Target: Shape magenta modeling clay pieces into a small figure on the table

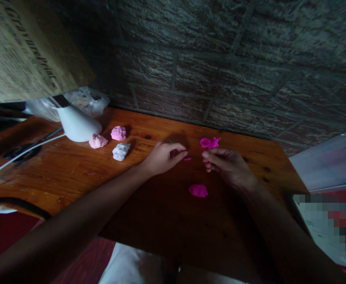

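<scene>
Both hands rest on a wooden table (pixel 72 173) near its back edge. My left hand (pixel 163 157) lies with fingers curled and tips pinched together, pointing right. A tiny magenta clay bit (pixel 187 159) sits just off its fingertips, between the hands. My right hand (pixel 226 165) is loosely curled, thumb against fingers; I cannot make out anything in it. A magenta clay shape (pixel 210 142) lies just behind the hands. Below them, nearer me, sits a magenta clay lump (pixel 198 191).
At the left lie a pale pink clay lump (pixel 98 141), a pink lump (pixel 118 133) and a white lump (pixel 121 151), beside a white lamp base (pixel 77 124) with its cable. Scissors (pixel 21 150) lie far left. A brick-pattern wall (pixel 220 71) stands behind.
</scene>
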`<state>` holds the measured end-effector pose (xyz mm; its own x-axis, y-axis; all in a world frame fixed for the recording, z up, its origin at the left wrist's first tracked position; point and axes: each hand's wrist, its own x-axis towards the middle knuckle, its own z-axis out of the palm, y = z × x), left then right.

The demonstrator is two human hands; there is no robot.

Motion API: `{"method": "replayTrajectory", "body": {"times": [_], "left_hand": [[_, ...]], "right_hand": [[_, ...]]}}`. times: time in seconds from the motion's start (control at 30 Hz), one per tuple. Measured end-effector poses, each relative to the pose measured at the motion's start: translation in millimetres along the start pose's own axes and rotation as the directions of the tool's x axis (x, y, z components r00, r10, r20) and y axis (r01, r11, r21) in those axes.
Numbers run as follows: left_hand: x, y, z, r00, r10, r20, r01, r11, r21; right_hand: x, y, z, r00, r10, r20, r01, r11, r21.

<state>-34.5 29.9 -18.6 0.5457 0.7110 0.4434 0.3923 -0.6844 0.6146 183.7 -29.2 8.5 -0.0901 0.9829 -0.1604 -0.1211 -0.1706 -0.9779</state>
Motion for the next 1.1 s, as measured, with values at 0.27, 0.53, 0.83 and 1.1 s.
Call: {"method": "replayTrajectory", "body": {"times": [0.27,0.53,0.83,1.1], "left_hand": [[0,0,4.0,0.992,0.049,0.114,-0.06,0.993,0.102],[1,2,1.9,0.998,0.02,0.061,-0.02,1.0,0.0],[2,1,4.0,0.985,-0.134,-0.112,0.094,0.948,-0.305],[6,4,0.0,0.97,-0.242,0.003,0.202,0.803,-0.56]], "right_hand": [[-3,5,12,0.992,0.018,0.127,-0.009,0.997,-0.072],[-6,1,14,0.996,0.002,0.089,0.006,0.995,-0.095],[-4,8,10,0.995,-0.047,0.085,0.05,0.998,-0.036],[-4,8,7,0.996,-0.057,0.063,0.062,0.995,-0.084]]}}
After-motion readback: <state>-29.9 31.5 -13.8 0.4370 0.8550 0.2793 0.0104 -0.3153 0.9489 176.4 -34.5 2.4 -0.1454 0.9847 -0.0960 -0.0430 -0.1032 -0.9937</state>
